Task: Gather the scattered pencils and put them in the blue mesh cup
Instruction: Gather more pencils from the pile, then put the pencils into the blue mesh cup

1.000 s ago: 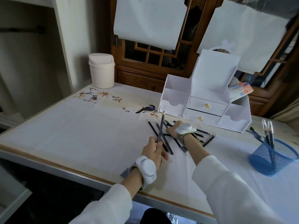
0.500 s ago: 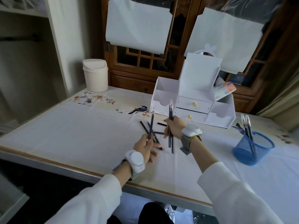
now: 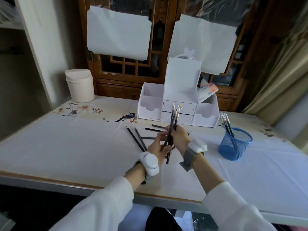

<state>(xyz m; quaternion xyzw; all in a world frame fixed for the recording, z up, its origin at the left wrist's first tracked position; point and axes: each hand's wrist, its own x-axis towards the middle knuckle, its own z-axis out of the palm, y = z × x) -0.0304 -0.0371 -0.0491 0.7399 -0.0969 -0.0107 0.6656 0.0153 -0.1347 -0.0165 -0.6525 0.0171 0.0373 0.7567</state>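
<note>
1. Several pencils (image 3: 174, 120) stand bunched, gripped by fingers of left hand (image 3: 158, 151) and right hand (image 3: 180, 139).
2. Mid-gathering: loose pencils (image 3: 135, 139) lie left of the fingers; next, probably carry right to the blue mesh cup (image 3: 235, 144).

Left hand (image 3: 159, 150), right hand (image 3: 180, 139), both curled

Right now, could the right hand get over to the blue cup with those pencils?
Probably yes. The right hand grips the pencil bundle, and only bare tablecloth lies between it and the blue mesh cup.
</note>
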